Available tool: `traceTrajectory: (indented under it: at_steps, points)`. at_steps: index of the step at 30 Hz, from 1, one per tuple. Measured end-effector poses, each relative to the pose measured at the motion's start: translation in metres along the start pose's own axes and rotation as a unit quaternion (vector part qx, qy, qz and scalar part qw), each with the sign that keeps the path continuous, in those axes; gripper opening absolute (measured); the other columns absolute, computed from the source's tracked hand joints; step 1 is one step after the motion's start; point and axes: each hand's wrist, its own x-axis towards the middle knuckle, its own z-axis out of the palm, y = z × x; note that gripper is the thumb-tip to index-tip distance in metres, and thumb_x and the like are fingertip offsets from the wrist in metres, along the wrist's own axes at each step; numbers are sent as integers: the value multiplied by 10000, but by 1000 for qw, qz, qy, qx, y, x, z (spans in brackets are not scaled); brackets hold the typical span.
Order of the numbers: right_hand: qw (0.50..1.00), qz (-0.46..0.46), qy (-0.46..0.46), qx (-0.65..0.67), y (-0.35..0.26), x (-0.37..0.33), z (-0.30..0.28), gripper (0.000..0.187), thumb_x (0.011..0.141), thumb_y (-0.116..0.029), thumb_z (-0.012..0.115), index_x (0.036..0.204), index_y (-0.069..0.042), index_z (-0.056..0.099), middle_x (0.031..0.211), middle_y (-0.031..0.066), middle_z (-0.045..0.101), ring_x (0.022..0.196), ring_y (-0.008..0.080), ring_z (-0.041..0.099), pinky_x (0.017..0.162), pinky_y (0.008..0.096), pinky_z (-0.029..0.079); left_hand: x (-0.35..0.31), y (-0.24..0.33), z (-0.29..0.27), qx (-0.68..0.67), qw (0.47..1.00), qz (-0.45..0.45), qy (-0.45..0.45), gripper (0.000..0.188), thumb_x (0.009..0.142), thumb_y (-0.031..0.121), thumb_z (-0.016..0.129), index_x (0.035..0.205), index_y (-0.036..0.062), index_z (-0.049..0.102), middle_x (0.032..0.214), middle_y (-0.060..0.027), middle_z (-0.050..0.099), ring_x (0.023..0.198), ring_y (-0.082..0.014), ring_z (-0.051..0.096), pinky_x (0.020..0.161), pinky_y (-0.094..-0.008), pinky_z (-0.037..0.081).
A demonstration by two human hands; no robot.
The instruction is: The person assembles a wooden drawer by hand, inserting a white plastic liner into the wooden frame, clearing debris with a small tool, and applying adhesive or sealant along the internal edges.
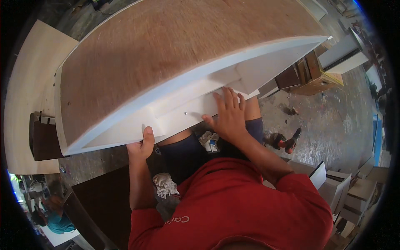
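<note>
A large wooden cabinet (175,37) with a bare brown plywood side and white inner faces rests across my lap. My left hand (143,143) grips the near edge of its white panel (175,127), thumb on the inside and the other fingers partly hidden underneath. Farther right, my right hand (230,114) lies on the same white panel with its fingers spread, holding nothing. Between the two hands a small metal screw or pin (186,113) shows on the panel.
On the floor at right lies a red and black cordless drill (291,141). Drawer boxes (314,73) stand beyond it, and more panels (333,185) lean at lower right. Crumpled white cloth (166,185) lies by my left leg. A dark brown panel (100,204) and another person (60,223) are at lower left.
</note>
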Motion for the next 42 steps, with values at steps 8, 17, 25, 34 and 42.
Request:
traceTrajectory:
  at_steps: [8,17,25,34,42]
  points:
    - [969,-18,-200,-142,-60,17,-9,1066,865,-794,436,1490,68,399,1506,434,313,1462,524,251,1214,612,58,0,-16,16,-87,990,43,101,518,928,118,638,1370,-76,449,1293,-168,575,1168,-273,580,1013,-404,460]
    - [947,-296,-120,-23,-114,-6,24,655,858,-369,620,1375,28,544,1455,233,506,1434,331,412,1196,596,225,-6,-23,22,-128,983,7,133,601,898,121,653,1403,-94,409,1341,-200,538,1205,-307,566,1030,-442,472]
    - [978,-109,-52,172,3,-13,1,518,874,-311,696,1330,-83,603,1472,102,525,1385,244,472,1202,577,225,-9,-30,-6,-40,993,7,112,610,898,227,689,1366,-89,458,1327,-220,548,1168,-326,583,985,-440,502]
    - [983,136,11,122,126,-113,-30,516,902,-269,687,1383,-124,564,1407,108,582,1357,330,499,1161,480,349,-15,-38,-48,217,961,-32,170,558,964,365,631,1307,-70,564,1243,-240,629,1149,-303,618,980,-445,506]
    - [820,325,-461,94,226,-290,150,506,958,-434,579,1351,-116,621,1240,193,686,1157,393,655,956,491,524,30,-4,-54,-60,990,23,127,491,1054,400,441,1143,-43,631,1169,-190,660,992,-285,658,832,-451,547]
